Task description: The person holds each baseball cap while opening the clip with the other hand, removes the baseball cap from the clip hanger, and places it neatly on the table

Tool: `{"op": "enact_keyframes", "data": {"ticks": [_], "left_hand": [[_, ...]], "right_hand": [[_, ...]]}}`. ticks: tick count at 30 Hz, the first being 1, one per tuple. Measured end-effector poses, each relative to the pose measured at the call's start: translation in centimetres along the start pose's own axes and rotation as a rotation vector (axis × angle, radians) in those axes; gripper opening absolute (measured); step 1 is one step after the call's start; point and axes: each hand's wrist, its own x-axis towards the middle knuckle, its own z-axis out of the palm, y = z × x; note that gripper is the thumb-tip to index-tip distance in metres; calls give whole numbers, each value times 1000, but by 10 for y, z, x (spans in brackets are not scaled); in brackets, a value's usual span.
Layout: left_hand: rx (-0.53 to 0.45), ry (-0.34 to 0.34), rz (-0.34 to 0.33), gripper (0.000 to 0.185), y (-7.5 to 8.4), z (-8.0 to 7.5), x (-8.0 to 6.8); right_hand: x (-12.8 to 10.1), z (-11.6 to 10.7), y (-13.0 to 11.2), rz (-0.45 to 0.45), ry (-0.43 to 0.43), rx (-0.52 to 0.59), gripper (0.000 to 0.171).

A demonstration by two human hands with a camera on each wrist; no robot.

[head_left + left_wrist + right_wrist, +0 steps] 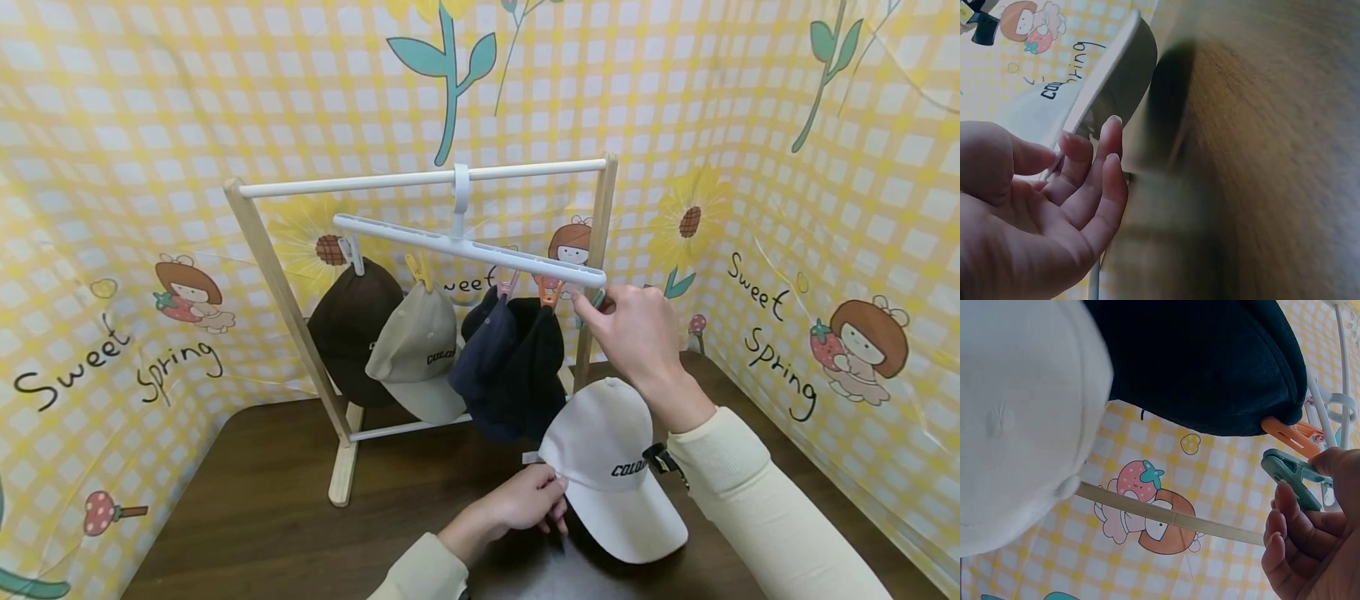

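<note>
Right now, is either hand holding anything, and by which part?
The left hand holds the white cap at its back edge. The right hand pinches the green clip at the hanger's end, by its handle end.

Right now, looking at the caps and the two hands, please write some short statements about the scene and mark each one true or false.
1. Four caps hang from clips on the white hanger bar. True.
2. The white cap already hangs from a clip. False: it is low over the brown table, with the left hand at its back edge.
3. The right hand pinches a green clip at the end of the bar. True.
4. The green clip grips a cap. False: it is empty; the orange clip beside it holds the black cap.
5. The brown cap hangs nearest the right hand. False: it hangs at the far end of the bar.
</note>
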Motion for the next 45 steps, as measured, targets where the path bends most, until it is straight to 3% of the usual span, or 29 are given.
{"op": "enact_keyframes", "data": {"ticks": [4,12,20,28,45], "left_hand": [[-15,31,-32,31,4,5,7],[-55,165,-41,22,6,21,23],[-44,198,-60,18,5,27,24],[13,203,-17,34,-1,19,19],[18,294,89,36,-8,-12,2]], "right_hand": [[-1,0,0,0,5,-7,51],[-2,0,0,0,11,-13,51],[-2,-1,-3,11,-3,-4,51],[-3,-2,-3,13,3,-19,53],[-2,0,0,16,-5,-30,51]]}}
